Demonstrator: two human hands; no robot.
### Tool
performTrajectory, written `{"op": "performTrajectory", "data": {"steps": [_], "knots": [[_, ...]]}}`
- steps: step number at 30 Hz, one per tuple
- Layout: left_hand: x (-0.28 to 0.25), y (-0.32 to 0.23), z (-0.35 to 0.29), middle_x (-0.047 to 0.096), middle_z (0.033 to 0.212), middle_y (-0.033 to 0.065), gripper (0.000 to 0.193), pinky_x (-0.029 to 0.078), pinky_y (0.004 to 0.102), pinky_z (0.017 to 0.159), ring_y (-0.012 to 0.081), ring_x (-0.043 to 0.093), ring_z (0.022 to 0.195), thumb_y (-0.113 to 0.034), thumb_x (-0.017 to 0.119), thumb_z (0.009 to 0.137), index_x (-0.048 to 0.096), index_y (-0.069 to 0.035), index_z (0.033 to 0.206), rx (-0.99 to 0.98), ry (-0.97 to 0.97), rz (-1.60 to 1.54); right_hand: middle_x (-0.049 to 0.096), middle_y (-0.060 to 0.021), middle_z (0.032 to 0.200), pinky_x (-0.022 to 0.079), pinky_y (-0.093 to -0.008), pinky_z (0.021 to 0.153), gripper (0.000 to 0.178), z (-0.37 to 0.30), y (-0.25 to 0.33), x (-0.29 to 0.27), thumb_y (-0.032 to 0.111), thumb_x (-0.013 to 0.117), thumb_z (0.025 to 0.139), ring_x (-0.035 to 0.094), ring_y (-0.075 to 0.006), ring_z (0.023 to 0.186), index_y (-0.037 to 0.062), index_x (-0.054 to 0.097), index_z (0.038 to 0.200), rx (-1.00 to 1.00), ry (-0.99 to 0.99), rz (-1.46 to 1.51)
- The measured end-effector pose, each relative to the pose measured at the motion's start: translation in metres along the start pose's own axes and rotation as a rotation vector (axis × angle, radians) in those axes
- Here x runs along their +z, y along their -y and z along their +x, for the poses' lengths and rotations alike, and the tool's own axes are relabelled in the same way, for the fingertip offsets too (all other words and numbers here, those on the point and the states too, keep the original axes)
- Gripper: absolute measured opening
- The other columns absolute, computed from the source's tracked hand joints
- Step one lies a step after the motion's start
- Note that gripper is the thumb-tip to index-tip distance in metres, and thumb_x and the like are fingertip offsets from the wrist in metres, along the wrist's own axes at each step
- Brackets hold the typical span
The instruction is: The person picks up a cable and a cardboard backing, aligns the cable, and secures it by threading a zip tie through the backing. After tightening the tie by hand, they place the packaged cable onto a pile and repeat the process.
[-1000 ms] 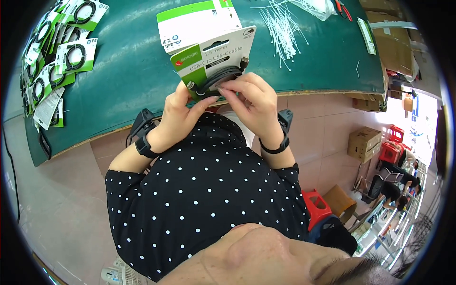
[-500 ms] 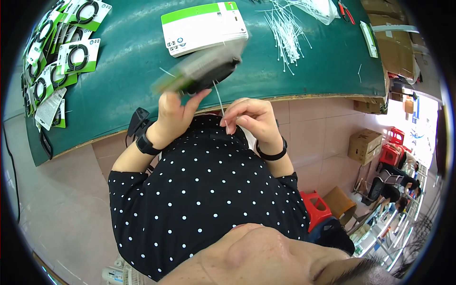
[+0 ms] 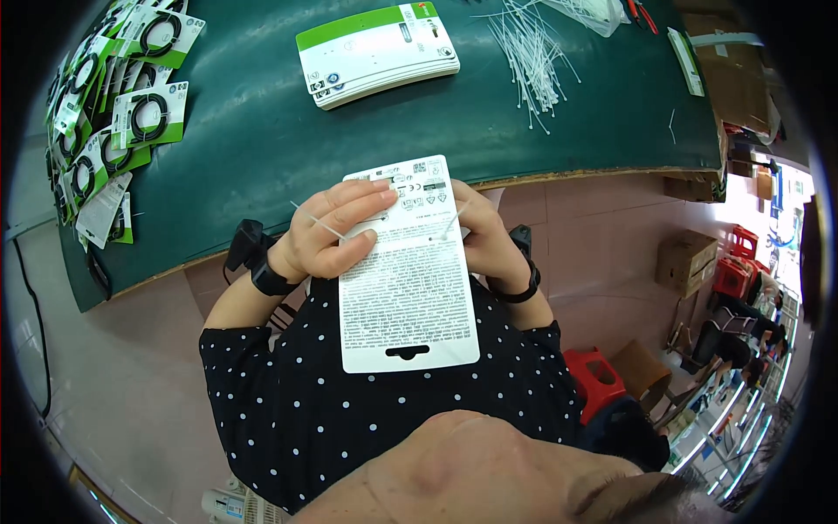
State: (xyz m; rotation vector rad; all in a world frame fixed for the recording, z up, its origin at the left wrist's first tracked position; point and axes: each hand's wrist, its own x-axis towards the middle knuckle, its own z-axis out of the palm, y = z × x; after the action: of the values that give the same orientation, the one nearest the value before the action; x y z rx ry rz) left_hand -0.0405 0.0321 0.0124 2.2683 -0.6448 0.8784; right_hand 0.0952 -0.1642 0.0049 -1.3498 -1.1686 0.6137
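— Green covers the table [image 3: 262, 166], its edge curving across the upper part of the view, with pinkish floor below and cardboard boxes [image 3: 686, 259] and a red stool [image 3: 596, 374] off to the right.

— And the white card [image 3: 407, 262]?

— Held over the person's lap, just in front of the table edge, printed back facing up. Its long axis runs away from the body: the hang-hole end points toward the person, the far end toward the table.

— How do the hands sit?

— The left hand [image 3: 332, 231] has its fingers laid flat over the card's upper left, thumb tucked under, pinching it; a thin white cable tie [image 3: 319, 224] crosses the fingers. The right hand [image 3: 485, 236] grips the right edge, fingers curled behind, with a second tie [image 3: 451, 224] poking through the card.

— What else is on the table?

— A stack of white cards with a green stripe [image 3: 377, 52] top centre, packaged black rings on green-and-white cards [image 3: 113, 131] piled far left, and loose white ties [image 3: 528, 48] to the right.
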Motion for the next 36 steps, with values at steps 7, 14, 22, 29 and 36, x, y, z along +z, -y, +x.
{"op": "performTrajectory", "data": {"steps": [7,14,22,29,36], "knots": [[0.004,-0.006,-0.003,0.059,0.109,0.026,0.033,0.056,0.042,0.078,0.0357,0.064,0.097,-0.004,0.065,0.08,0.043,-0.003,0.105,-0.023,0.016,-0.057,0.062,-0.0134,0.101,0.051,-0.0299,0.071,0.027,-0.003,0.014,0.001,0.003,0.071,0.076,0.063,-0.0241,0.093,0.0014,0.065,0.102,-0.037,-0.006,-0.036],[0.023,-0.014,0.008,0.06,0.109,0.014,0.039,0.056,0.0369,0.081,0.0221,0.063,0.099,-0.007,0.061,0.09,0.041,-0.001,0.123,-1.235,-0.42,-0.87,0.061,-0.0104,0.093,0.051,-0.0235,0.064,0.008,0.018,0.01,-0.017,-0.002,0.067,0.081,0.063,-0.0147,0.076,-0.0045,0.063,0.087,0.35,0.028,0.502],[0.013,-0.01,0.021,0.058,0.116,0.0127,0.039,0.057,0.0344,0.083,0.021,0.064,0.101,-0.016,0.059,0.092,0.04,-0.003,0.123,-1.597,-0.306,-1.165,0.062,-0.0081,0.089,0.047,-0.018,0.058,0.008,0.028,0.005,-0.009,-0.005,0.068,0.08,0.061,-0.0093,0.072,-0.0044,0.064,0.087,0.287,-0.138,0.286],[0.013,-0.012,0.022,0.059,0.116,0.0117,0.038,0.056,0.0346,0.083,0.0208,0.064,0.101,-0.017,0.06,0.092,0.042,-0.003,0.122,-1.61,-0.307,-1.198,0.064,-0.0056,0.084,0.042,-0.0172,0.054,0.012,0.024,-0.002,-0.001,-0.006,0.072,0.075,0.057,-0.0065,0.066,-0.0003,0.067,0.084,0.024,-0.178,-0.061],[0.014,-0.012,0.022,0.059,0.116,0.0115,0.037,0.056,0.0347,0.084,0.0201,0.064,0.101,-0.015,0.06,0.091,0.043,-0.002,0.121,-1.608,-0.308,-1.19,0.065,-0.0044,0.08,0.039,-0.0183,0.05,0.014,0.022,-0.005,0.003,-0.006,0.074,0.072,0.053,-0.0057,0.061,0.0017,0.068,0.082,-0.064,-0.208,-0.18]]}}
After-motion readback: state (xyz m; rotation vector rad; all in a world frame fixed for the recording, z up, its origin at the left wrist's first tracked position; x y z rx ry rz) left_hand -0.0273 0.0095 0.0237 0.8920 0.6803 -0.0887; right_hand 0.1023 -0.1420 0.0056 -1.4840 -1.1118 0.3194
